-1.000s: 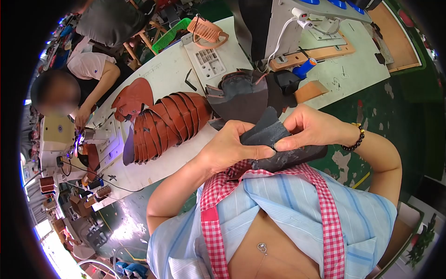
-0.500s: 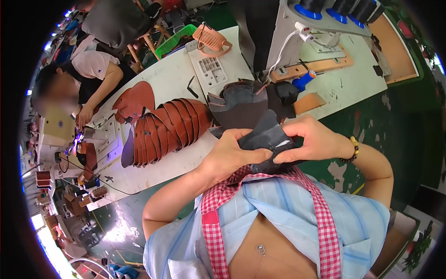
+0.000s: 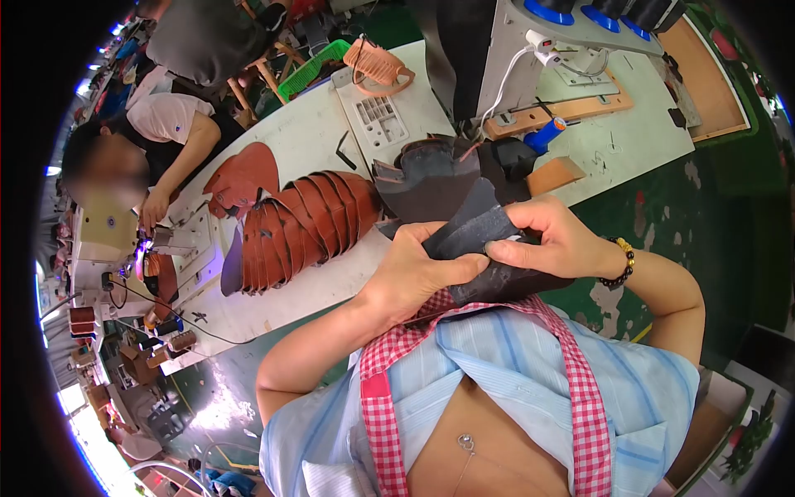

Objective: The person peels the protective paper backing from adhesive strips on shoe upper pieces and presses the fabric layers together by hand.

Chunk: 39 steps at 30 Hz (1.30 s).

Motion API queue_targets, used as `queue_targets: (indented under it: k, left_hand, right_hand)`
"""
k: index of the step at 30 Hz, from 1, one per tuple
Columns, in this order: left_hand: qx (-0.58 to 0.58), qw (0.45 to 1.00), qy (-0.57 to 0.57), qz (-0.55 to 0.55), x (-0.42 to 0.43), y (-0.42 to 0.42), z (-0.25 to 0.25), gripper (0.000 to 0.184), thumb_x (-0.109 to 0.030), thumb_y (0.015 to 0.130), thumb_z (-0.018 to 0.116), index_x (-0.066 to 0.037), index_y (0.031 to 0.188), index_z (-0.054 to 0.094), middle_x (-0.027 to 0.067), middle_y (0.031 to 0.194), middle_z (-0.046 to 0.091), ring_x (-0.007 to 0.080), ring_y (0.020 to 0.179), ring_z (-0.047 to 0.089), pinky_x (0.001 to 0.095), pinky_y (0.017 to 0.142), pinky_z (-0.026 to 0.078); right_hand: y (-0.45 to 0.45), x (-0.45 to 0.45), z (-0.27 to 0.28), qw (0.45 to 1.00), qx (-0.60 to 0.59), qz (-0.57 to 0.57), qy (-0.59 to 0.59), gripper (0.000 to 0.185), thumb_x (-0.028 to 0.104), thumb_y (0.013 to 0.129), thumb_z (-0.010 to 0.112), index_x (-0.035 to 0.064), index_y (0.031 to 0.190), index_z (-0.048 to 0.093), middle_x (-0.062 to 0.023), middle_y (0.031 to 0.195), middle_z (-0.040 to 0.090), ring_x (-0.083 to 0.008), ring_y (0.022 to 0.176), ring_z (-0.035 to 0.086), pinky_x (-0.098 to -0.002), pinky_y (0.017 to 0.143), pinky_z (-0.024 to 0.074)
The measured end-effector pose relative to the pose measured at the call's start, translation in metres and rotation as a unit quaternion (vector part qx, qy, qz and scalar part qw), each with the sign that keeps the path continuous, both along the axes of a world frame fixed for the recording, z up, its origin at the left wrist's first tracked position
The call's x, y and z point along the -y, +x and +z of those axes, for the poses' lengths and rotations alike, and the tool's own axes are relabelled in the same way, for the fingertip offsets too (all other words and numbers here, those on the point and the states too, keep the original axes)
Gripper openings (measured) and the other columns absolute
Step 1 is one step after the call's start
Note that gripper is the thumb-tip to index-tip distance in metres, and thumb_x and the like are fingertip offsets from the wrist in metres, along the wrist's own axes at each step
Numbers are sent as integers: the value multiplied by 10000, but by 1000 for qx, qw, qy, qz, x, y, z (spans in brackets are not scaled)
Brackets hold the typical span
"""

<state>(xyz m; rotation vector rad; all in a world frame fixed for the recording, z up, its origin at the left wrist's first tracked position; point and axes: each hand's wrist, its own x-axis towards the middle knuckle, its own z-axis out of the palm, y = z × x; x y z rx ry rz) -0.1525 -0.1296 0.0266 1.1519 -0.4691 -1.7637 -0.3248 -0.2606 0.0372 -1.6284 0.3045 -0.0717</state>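
A dark grey, leather-like piece point(image 3: 474, 230) is held up close to my apron, between both hands. My left hand point(image 3: 418, 269) is closed on its left side, thumb pressed flat on the surface. On the other side my right hand point(image 3: 553, 240) grips the same piece, its thumb tip almost meeting the left thumb. A small white patch shows beside the right thumb. Just beyond lie dark stacked leather pieces point(image 3: 426, 186) on the white table point(image 3: 315, 269). To their left stands a fanned row of reddish-brown leather pieces point(image 3: 310, 219).
A sewing machine point(image 3: 509, 74) with black thread cones stands ahead, near a blue thread spool point(image 3: 546, 134). A tan woven piece point(image 3: 383, 68) and a green basket point(image 3: 315, 70) are farther back. At left, a co-worker point(image 3: 170, 141) works at another machine point(image 3: 108, 228).
The dark piece has turned slightly between my hands, and its upper flap stands more upright. My right thumb has shifted upward, closer to the left thumb.
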Motion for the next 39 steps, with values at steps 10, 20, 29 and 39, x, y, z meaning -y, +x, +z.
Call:
queue_targets:
  k: [10,20,29,39]
  left_hand:
    - [-8,999,-33,-35,8,17,8,261,20,789,690,100,1025,613,125,942,655,157,812,640,274,754,524]
    - [78,994,-70,-17,3,10,11,245,17,798,684,111,1013,612,117,917,654,129,789,627,260,733,529]
    - [69,996,-60,3,4,8,7,258,19,791,686,97,1026,613,115,930,654,133,804,628,271,755,532]
    - [92,988,-111,59,7,11,3,255,-30,814,679,52,1050,628,72,929,661,117,807,620,263,735,518]
  right_hand:
    - [4,15,15,990,-76,43,112,290,180,822,709,-35,1006,644,12,831,625,-31,737,527,-204,649,451]
    - [5,7,17,980,-128,10,149,282,224,781,741,-6,918,654,18,778,610,-36,696,513,-203,627,431]
    - [9,5,16,989,-97,18,114,214,147,798,670,-17,928,629,37,774,581,-17,696,483,-201,617,420]
    - [8,16,2,996,-59,30,62,253,231,870,659,-12,937,634,50,754,566,-15,676,461,-203,595,404]
